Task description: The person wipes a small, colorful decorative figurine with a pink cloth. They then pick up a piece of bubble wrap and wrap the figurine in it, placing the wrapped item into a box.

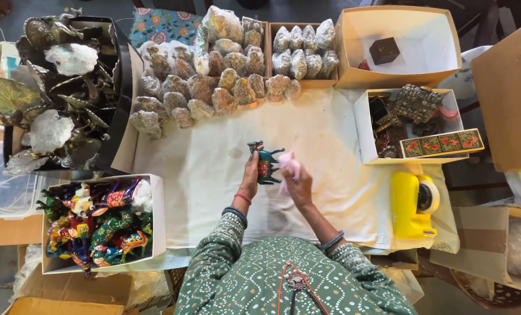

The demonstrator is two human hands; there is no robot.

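Hands (275, 175) amid wrapped figurines (213, 81), perhaps tape dispenser (413, 204).

box of figurines (155, 216) lies left of the cloth (330, 151), tape dispenser (413, 204) right.

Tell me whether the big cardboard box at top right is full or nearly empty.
Nearly empty: the cardboard box shows bare floor, holding only one small dark box.
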